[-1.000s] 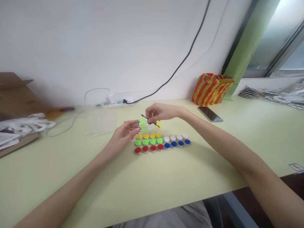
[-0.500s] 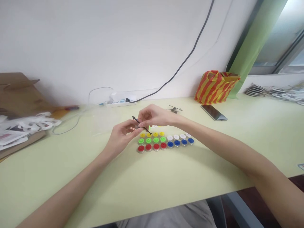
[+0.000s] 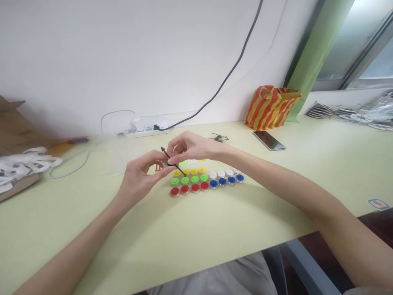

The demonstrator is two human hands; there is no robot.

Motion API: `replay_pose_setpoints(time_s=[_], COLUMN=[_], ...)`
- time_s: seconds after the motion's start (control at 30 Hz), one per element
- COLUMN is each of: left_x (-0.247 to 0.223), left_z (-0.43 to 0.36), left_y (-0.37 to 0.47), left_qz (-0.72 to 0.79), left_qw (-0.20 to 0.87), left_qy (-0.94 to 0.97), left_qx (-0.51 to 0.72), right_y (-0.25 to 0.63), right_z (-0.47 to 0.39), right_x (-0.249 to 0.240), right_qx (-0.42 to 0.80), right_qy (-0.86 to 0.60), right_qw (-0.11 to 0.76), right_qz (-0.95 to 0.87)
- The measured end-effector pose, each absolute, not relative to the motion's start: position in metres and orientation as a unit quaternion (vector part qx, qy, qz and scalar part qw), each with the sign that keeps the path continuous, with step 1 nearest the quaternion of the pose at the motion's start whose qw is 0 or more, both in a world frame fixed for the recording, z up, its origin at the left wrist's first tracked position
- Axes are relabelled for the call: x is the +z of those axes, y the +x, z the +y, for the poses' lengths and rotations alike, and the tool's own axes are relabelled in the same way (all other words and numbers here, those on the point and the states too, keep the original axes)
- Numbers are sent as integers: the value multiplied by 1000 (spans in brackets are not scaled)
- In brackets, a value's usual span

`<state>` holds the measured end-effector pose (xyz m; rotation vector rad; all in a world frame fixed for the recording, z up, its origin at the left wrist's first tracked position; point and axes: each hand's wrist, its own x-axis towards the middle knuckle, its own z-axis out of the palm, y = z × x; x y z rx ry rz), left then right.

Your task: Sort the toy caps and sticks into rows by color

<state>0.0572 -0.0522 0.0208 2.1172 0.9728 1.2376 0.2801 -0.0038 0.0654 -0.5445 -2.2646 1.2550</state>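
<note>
My right hand point(image 3: 192, 146) pinches a thin black arrow pointer point(image 3: 179, 169) near its middle; its arrowhead points up and left. My left hand point(image 3: 143, 170) is closed just beside it, fingertips around a small clear piece point(image 3: 165, 164) that is mostly hidden. Both hands meet above the table. Just below and to the right stand rows of small clear round pieces with coloured tops: red point(image 3: 195, 188), green point(image 3: 194, 179), yellow point(image 3: 202, 170), blue point(image 3: 222, 181) and white point(image 3: 221, 174). Small coloured strips point(image 3: 192, 161) lie behind them, partly covered by my hands.
More black pointers point(image 3: 218, 137) lie behind my right wrist. A phone point(image 3: 269, 140) and a striped bag point(image 3: 272, 108) are at the back right. A power strip point(image 3: 150, 129) with a black cable sits by the wall. White straps point(image 3: 27, 164) and a cardboard box point(image 3: 18, 127) are left.
The view has turned slightly to the right, so everything sits further left in the picture. My hands keep the same hold on the pointer and the clear piece.
</note>
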Motion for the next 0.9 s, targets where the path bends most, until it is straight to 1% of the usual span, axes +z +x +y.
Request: replay_pose_setpoints(time_s=[0.17, 0.4, 0.5, 0.67, 0.8, 0.9], left_x=[23, 20, 20, 19, 19, 18], left_z=[-53, -59, -62, -62, -61, -60], left_y=[59, 64, 65, 67, 67, 66], left_qz=[340, 332, 354, 384, 365, 364], left_qw=[294, 295, 299, 259, 277, 267], left_qy=[771, 771, 759, 749, 755, 763], left_qx=[452, 456, 458, 474, 469, 462], right_y=[285, 292, 290, 285, 286, 287], right_z=[-1, 3, 2, -2, -4, -6], right_x=[67, 66, 67, 67, 67, 70], right_qx=[499, 514, 516, 497, 493, 489], right_qy=[-162, -139, -146, -169, -156, -169], right_qw=[209, 161, 178, 227, 216, 200], right_qz=[-825, -831, -825, -820, -828, -832])
